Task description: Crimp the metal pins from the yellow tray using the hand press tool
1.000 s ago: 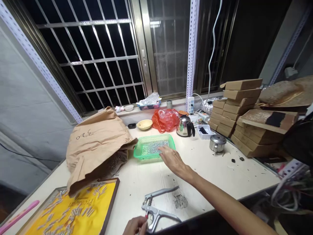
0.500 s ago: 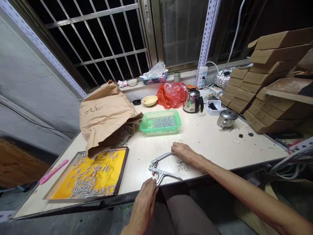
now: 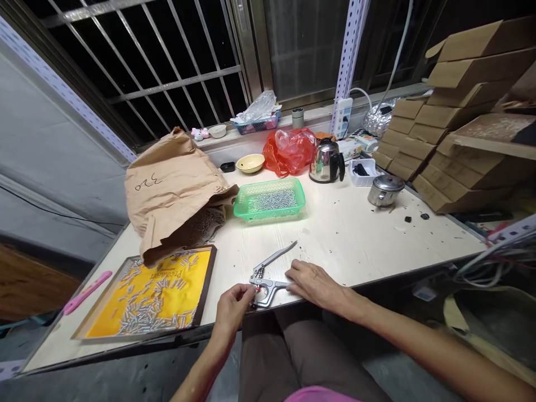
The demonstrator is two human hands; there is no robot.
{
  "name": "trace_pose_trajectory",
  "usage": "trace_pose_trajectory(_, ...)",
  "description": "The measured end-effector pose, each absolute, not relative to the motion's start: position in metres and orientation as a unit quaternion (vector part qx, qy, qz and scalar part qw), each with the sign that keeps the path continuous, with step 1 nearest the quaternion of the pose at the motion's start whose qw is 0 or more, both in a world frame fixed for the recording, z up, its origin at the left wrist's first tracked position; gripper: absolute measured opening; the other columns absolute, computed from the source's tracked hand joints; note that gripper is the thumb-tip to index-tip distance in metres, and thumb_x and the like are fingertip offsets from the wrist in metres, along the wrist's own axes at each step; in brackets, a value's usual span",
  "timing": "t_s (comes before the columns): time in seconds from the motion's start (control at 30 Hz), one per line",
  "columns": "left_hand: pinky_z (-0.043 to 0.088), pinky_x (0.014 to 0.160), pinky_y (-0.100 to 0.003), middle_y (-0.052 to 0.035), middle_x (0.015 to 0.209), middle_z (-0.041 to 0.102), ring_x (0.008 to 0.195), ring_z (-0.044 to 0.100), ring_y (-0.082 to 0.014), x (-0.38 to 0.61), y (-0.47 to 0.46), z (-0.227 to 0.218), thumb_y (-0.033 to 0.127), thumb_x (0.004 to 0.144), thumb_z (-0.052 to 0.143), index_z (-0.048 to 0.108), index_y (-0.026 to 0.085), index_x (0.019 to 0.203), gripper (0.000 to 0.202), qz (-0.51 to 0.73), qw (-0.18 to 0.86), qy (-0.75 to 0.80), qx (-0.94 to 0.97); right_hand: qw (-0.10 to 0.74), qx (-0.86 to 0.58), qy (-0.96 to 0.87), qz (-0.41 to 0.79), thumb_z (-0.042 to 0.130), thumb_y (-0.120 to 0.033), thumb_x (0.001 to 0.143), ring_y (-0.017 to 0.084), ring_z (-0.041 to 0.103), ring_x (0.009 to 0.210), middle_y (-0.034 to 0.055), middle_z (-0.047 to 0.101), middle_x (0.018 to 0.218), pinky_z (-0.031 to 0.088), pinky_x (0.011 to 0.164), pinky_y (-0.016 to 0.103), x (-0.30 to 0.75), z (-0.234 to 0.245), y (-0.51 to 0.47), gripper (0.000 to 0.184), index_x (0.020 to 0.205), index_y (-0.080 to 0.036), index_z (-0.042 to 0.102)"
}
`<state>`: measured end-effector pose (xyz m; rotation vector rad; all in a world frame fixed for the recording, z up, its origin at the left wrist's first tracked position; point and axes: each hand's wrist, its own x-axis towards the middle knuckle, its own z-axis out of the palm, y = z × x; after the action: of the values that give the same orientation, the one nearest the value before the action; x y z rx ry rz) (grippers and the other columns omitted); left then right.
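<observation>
Metal hand pliers [image 3: 268,272] lie at the table's near edge, the upper handle raised toward the basket. My left hand [image 3: 233,304] pinches at the pliers' jaw end, fingers closed on a small part I cannot make out. My right hand [image 3: 312,282] rests on the lower handle, fingers curled over it. Farther back stands a green plastic basket [image 3: 269,198] with several small metal pieces inside. A yellow-lined tray [image 3: 146,295] with several similar metal pieces sits at the near left.
A brown paper sack [image 3: 173,187] lies tipped beside the basket. A kettle [image 3: 326,161], lidded steel pot [image 3: 384,190], red bag [image 3: 288,151] and yellow bowl [image 3: 250,163] stand at the back. Stacked cardboard boxes [image 3: 452,111] fill the right. A pink tool [image 3: 86,291] lies far left.
My right hand came back from the green basket to the pliers' lower handle. My left hand moved up to pinch at the pliers' jaw. The view dropped lower.
</observation>
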<state>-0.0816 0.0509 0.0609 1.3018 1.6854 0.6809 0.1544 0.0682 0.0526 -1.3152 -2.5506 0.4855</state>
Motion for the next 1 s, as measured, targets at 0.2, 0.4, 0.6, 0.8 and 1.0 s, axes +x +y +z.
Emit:
trace_pose_trajectory(0.2, 0.029, 0.044, -0.02, 0.0031, 0.051, 0.054, 0.044, 0.04, -0.0077, -0.081, 0.053, 0.058, 0.053, 0.063, 0.064, 0.067, 0.012, 0.074, 0.042, 0.24, 0.453, 0.713, 0.478, 0.129, -0.45, -0.867, 0.171, 0.052, -0.02, 0.088, 0.017, 0.052, 0.087, 0.0047, 0.052, 0.097, 0.039, 0.075, 0.03, 0.153, 0.03, 0.056, 0.01, 0.096, -0.018, 0.057)
trace_pose_trajectory(0.4, 0.022, 0.041, -0.02, 0.0062, 0.043, 0.044, 0.04, 0.033, -0.006, -0.08, 0.06, 0.058, 0.054, 0.06, 0.064, 0.064, 0.012, 0.069, 0.043, 0.181, 0.466, 0.714, 0.49, 0.127, -0.46, -0.863, 0.166, 0.049, -0.017, 0.09, 0.017, 0.052, 0.084, 0.0046, 0.053, 0.095, 0.037, 0.072, 0.03, 0.151, 0.029, 0.054, 0.011, 0.096, -0.018, 0.057)
trace_pose_trajectory(0.6, 0.023, 0.039, -0.02, 0.0061, 0.041, 0.044, 0.038, 0.033, -0.0063, -0.084, 0.067, 0.058, 0.059, 0.059, 0.061, 0.061, 0.013, 0.066, 0.047, 0.125, 0.468, 0.711, 0.51, 0.124, -0.465, -0.86, 0.168, 0.05, -0.017, 0.09, 0.017, 0.052, 0.085, 0.0047, 0.053, 0.096, 0.038, 0.072, 0.03, 0.151, 0.028, 0.054, 0.011, 0.096, -0.019, 0.058)
trace_pose_trajectory(0.8, 0.026, 0.037, -0.02, 0.0055, 0.038, 0.045, 0.033, 0.035, -0.0071, -0.084, 0.075, 0.067, 0.053, 0.064, 0.056, 0.052, 0.017, 0.056, 0.038, 0.062, 0.466, 0.676, 0.568, 0.121, -0.475, -0.859, 0.148, 0.051, -0.018, 0.089, 0.016, 0.051, 0.082, 0.0039, 0.054, 0.095, 0.037, 0.069, 0.029, 0.149, 0.028, 0.054, 0.009, 0.093, -0.019, 0.059)
trace_pose_trajectory(1.0, 0.03, 0.038, -0.02, 0.0044, 0.038, 0.046, 0.033, 0.038, -0.0068, -0.085, 0.084, 0.067, 0.058, 0.062, 0.056, 0.047, 0.018, 0.05, 0.042, 0.017, 0.493, 0.66, 0.567, 0.122, -0.478, -0.856, 0.153, 0.048, -0.018, 0.091, 0.016, 0.052, 0.081, 0.0039, 0.054, 0.093, 0.037, 0.069, 0.028, 0.149, 0.029, 0.054, 0.011, 0.092, -0.019, 0.059)
